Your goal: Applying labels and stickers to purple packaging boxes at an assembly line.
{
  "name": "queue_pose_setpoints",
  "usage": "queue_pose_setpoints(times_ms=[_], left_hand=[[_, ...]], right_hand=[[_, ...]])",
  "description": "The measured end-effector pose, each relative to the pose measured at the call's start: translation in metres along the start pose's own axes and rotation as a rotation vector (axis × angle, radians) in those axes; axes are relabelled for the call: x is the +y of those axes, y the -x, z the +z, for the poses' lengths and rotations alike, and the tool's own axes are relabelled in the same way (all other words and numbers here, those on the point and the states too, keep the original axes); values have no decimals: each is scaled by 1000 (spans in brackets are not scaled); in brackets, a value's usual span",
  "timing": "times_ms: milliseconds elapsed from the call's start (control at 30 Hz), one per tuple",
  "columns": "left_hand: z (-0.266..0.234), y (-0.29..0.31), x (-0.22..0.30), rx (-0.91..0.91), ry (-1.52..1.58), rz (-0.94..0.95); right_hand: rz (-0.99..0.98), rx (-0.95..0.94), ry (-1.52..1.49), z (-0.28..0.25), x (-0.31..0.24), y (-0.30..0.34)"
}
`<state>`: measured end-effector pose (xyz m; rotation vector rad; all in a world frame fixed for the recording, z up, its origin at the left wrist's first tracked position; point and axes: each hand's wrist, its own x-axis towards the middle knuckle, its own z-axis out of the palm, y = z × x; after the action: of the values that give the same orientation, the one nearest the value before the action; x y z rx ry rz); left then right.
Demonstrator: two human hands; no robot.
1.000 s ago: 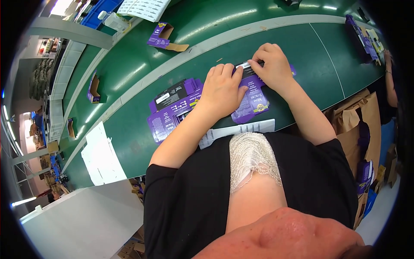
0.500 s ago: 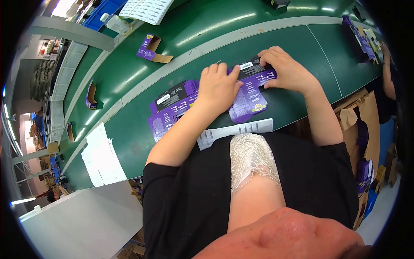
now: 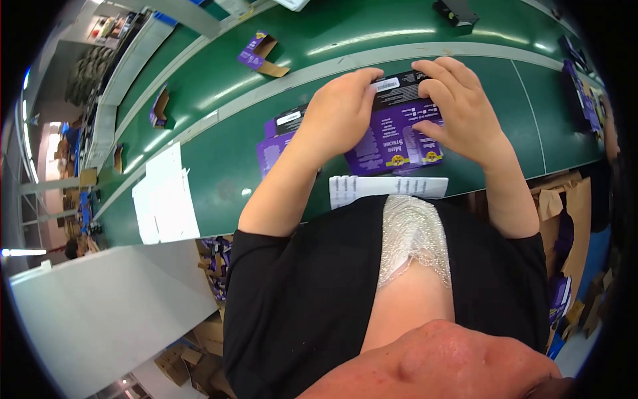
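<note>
A purple and black printed cardboard box (image 3: 392,143) lies on the green bench close in front of me, its black side turned away from me. My left hand (image 3: 342,113) grips its far left corner, with the fingers along the black side. My right hand (image 3: 462,110) curls round its right end, thumb over the purple face. A second purple and black box (image 3: 271,147) lies to the left, partly hidden behind my left forearm. Between the nearer box and my body, a white strip of barcode labels (image 3: 389,189) lies at the bench edge.
Open purple cartons (image 3: 256,53) stand beyond the pale divider strip (image 3: 266,78). White sheets (image 3: 166,196) lie at the left. A black box (image 3: 455,12) is at the far side. At the right edge are more purple boxes (image 3: 579,100) and another person's arm (image 3: 610,126).
My hands have moved to the ends of the nearer box, the left one off its middle. Its purple face now lies straighter and flatter. The whole view has shifted a little.
</note>
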<state>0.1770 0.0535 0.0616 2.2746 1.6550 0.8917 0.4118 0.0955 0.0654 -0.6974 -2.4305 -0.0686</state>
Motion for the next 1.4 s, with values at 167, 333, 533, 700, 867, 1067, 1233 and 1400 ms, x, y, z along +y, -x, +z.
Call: queue_pose_setpoints(times_ms=[167,333,533,700,867,1067,1233,1400], left_hand=[[-40,16,-26,-194,864,-326],[-44,36,-33,-209,1178,-387],[-38,46,-32,-180,1403,-456],[-44,56,-36,-150,1367,-462],[-62,69,-69,157,1043,-529],[-84,108,-188,24,897,-722],[-85,114,-179,-89,562,-733],[-75,124,-108,-83,270,-551]], right_hand=[[-11,33,-18,5,-7,-1],[-17,71,-181,10,-11,1],[17,54,-311,6,-20,4],[3,55,-292,8,-29,0],[12,83,-297,25,-45,-6],[67,-214,-422,62,-78,-1],[136,-653,-483,108,-116,-3],[191,-812,-488,114,-126,-6]])
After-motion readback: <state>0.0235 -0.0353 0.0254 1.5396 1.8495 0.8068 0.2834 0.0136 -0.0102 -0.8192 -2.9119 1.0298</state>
